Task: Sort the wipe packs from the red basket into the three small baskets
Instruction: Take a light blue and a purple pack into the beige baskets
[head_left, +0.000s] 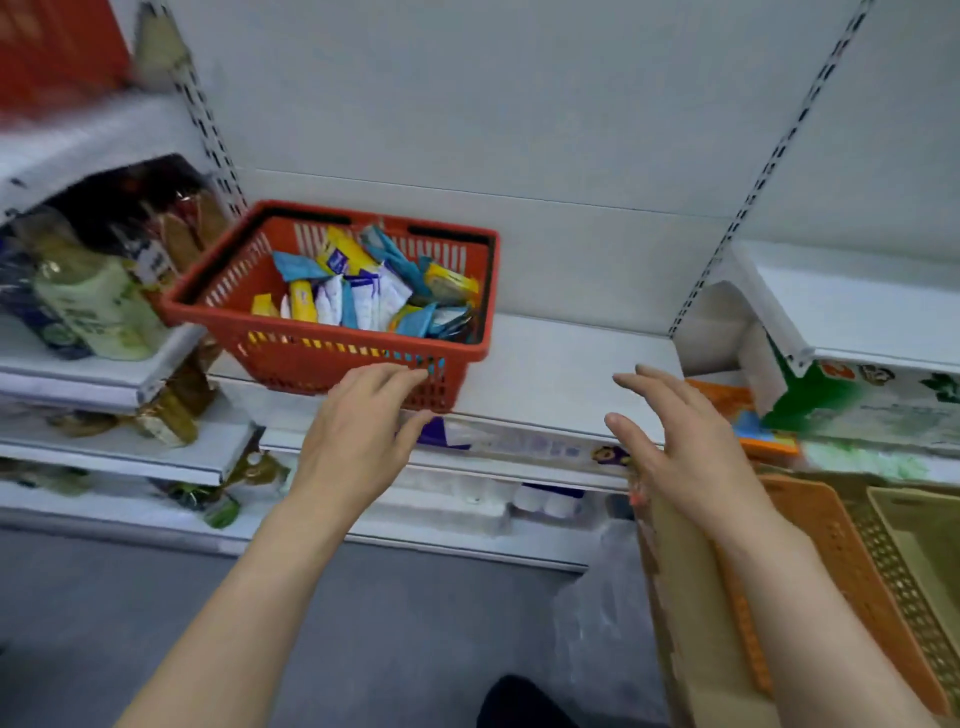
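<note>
A red basket (291, 358) stands on a white shelf (561, 374), left of centre, filled with several wipe packs (363, 291) in yellow, blue and white. My left hand (358, 431) is open, fingertips at the basket's front right corner. My right hand (680, 441) is open too, held over the shelf edge to the right of the basket, holding nothing. At the lower right sit an orange small basket (831, 561), a tan perforated small basket (904, 582) and a pale green small basket (924, 540), nested side by side.
Bottles and bagged goods (93, 306) crowd the left shelves. A brown cardboard piece (691, 597) lies under my right forearm. Boxed goods (857, 400) fill the right shelf. Lower shelves hold white packs (467, 499). Grey floor lies below.
</note>
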